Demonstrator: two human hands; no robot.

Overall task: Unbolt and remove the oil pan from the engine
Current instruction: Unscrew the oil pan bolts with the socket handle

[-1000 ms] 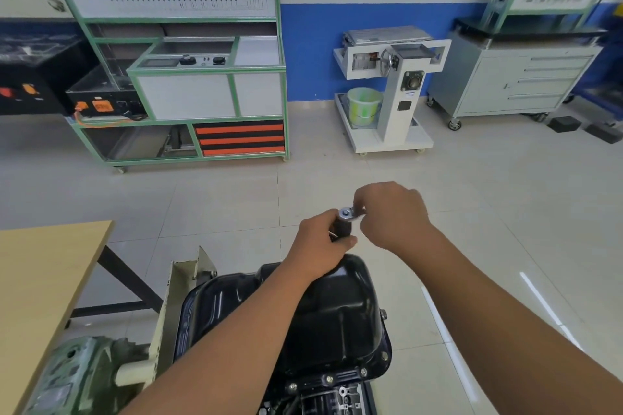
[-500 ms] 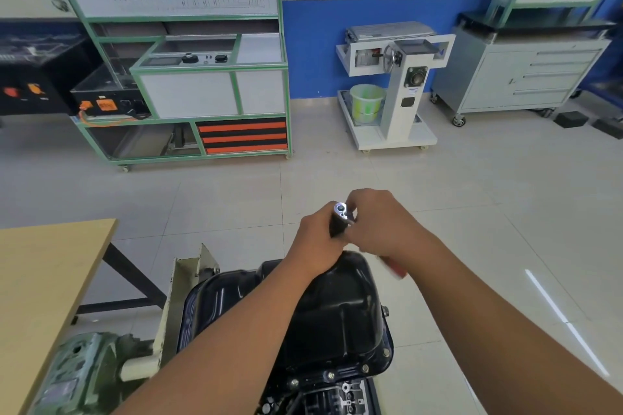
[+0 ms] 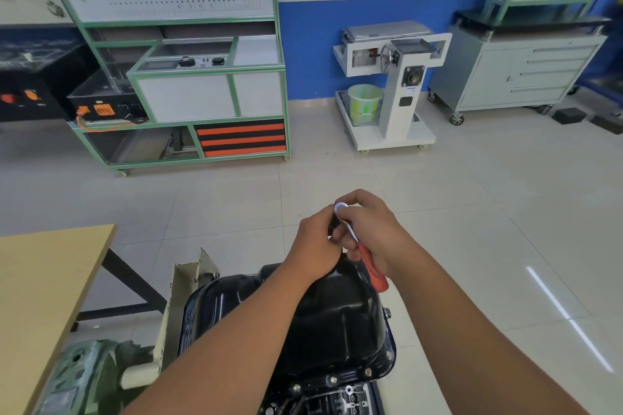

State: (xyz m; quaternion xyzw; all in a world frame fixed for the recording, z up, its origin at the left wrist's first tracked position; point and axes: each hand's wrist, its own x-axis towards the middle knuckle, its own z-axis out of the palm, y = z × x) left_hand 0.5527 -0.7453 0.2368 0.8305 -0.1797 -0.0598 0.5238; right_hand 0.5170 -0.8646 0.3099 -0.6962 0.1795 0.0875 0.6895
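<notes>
At the 12 o'clock edge of the oil pan (image 3: 337,320), a ratchet (image 3: 369,266) is gripped by the right hand (image 3: 374,232) while its socket is pinched steady by the left hand (image 3: 317,246), probably so it stays seated on a bolt.

Two bare forearms come in from the near edge, no sleeves anywhere along their visible length, and no watch, strap or bracelet at either wrist. The left hand (image 3: 315,244) wears no glove, and its knuckles and back show plainly. The right hand (image 3: 374,229) is ungloved too, with no ring to be seen on the fingers (image 3: 360,199) that show. Upper arms and clothing lie outside the picture.
</notes>
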